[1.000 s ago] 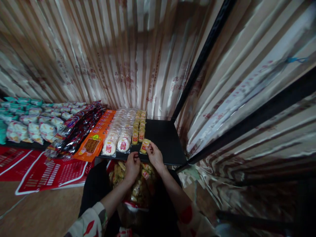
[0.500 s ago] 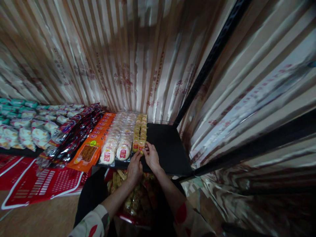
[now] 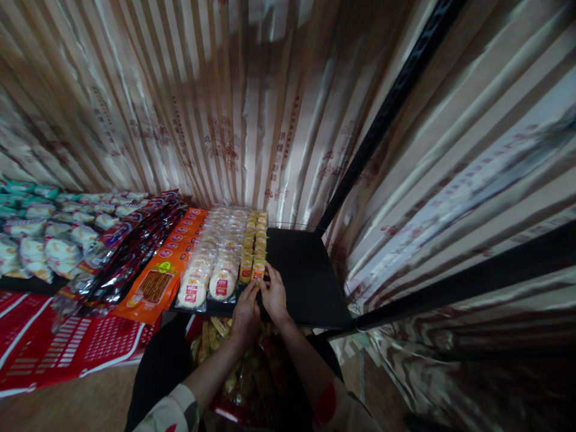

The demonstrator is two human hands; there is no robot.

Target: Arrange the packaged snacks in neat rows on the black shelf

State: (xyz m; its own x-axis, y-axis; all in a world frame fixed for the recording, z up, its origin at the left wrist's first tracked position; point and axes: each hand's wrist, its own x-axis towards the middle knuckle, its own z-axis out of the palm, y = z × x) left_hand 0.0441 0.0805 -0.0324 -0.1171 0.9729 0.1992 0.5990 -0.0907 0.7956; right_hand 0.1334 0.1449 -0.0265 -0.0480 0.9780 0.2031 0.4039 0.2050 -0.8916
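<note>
Fingertips of the left hand and right hand at the near end of the right-hand yellow row, around its nearest yellow pack; left at its near edge, right at its right side; pinch or just touch, can't tell. Left to right: green packs far left, white packs, dark shiny packs piled at a slant, orange pack, two rows of round crackers, then two yellow rows side by side, far to near, ends about level. Those look lined up already, though they stop short of the shelf's near edge, unlike the crackers. Black shelf runs on right of them. Plenty of loose yellow packs not laid out, in the lap below the near edge.
</note>
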